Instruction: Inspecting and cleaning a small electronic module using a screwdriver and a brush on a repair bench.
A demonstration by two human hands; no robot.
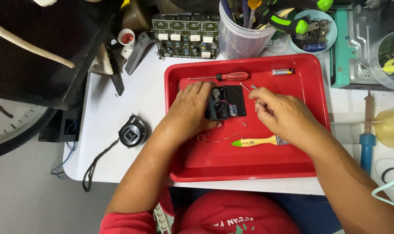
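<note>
White table [132, 93]; red tray [305, 78] with opened black device [229, 102], screwdriver [231, 76], brush [255, 141]

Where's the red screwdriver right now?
In the head view the screwdriver lies flat near the red tray's far edge, beyond the left hand, with a battery to its right.

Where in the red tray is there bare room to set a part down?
Bare patch: the red tray floor between the brush and the near rim. Crowded: the far half, with screwdriver, battery, black device and both hands.
</note>
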